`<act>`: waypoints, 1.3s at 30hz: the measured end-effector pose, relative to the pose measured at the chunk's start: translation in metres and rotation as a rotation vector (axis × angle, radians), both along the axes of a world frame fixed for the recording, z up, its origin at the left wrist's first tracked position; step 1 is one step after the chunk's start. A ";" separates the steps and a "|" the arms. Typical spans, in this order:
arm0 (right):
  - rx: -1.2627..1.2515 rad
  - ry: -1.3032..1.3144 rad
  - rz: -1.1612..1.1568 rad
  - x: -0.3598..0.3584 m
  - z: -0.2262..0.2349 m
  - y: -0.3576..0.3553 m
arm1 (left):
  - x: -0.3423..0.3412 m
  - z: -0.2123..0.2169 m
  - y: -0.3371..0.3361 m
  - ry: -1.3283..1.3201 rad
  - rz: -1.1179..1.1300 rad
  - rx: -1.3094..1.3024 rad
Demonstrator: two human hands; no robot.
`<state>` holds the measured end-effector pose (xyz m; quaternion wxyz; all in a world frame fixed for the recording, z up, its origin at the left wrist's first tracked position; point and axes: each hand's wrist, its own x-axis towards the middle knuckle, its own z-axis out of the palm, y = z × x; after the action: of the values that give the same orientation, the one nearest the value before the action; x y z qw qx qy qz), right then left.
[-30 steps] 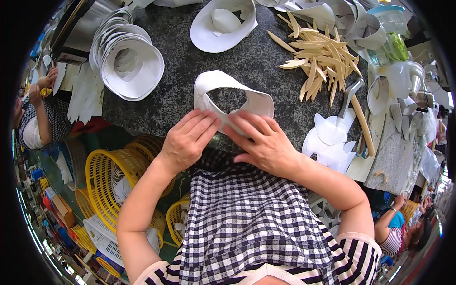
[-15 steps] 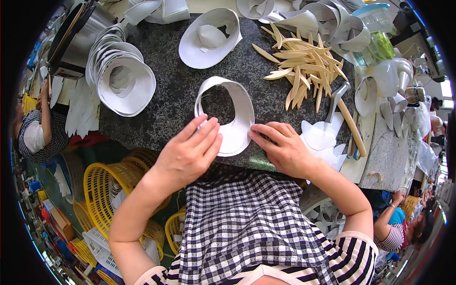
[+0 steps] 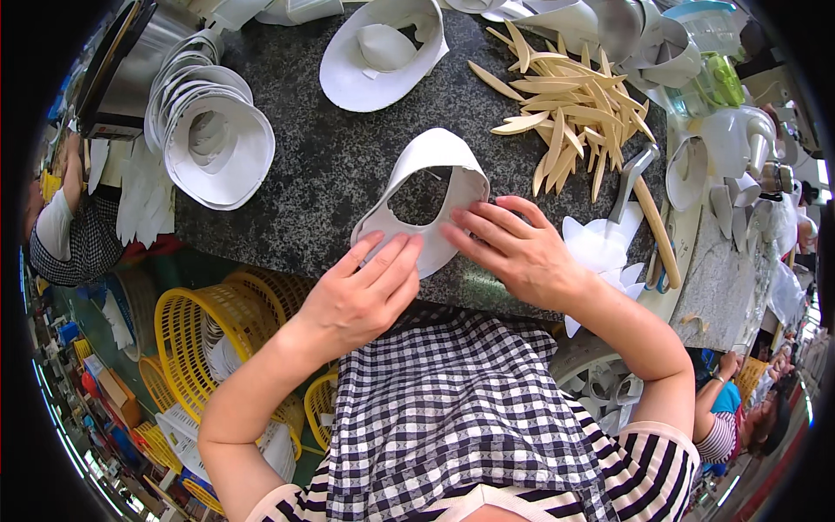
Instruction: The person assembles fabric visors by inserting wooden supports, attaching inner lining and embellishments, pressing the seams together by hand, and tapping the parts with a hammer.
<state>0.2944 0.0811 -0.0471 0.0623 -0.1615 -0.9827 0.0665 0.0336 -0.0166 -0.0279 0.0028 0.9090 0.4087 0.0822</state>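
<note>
A white, soft-looking ring-shaped piece, like a shoe upper with a wide opening, lies tilted near the front edge of the dark speckled table. My left hand holds its lower left rim, fingers laid over the edge and thumb hidden. On the other side my right hand grips the right wall, fingertips on the surface beside the opening. Farther back lies a similar white piece. Stacked white pieces sit to the left.
Pale curved strips are heaped at the back right. Beside them lies a hammer-like tool with a wooden handle, near white pointed pieces. Yellow baskets stand below the table at left. Other people are at both sides.
The white piece has turned and tilted, its top now narrower and leaning right. My right hand has moved up and over its right wall; my left hand stays at the lower left rim.
</note>
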 end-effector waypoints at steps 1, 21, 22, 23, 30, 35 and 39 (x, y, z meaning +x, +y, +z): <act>-0.009 0.020 0.001 -0.005 0.001 -0.001 | 0.003 -0.003 0.001 0.001 0.000 -0.004; -0.063 -0.131 0.016 0.009 0.009 0.001 | 0.002 -0.018 -0.004 -0.066 0.035 -0.019; -0.072 -0.092 -0.009 0.005 0.009 -0.005 | 0.003 -0.018 -0.003 -0.067 0.032 -0.018; -0.081 -0.053 -0.034 0.001 0.008 -0.011 | 0.003 -0.018 -0.002 -0.067 0.023 -0.020; -0.133 0.224 -0.057 0.020 0.003 0.007 | -0.006 -0.020 -0.006 -0.134 -0.017 0.020; -0.182 0.485 -0.159 0.009 0.005 0.005 | 0.006 -0.016 -0.001 -0.111 -0.004 0.046; -0.205 0.347 -0.254 -0.003 0.003 0.005 | 0.007 -0.016 -0.001 -0.065 -0.021 0.074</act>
<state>0.2917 0.0861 -0.0445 0.2212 -0.2755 -0.9171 0.1845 0.0402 -0.0177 -0.0442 -0.0164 0.9095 0.3956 0.1267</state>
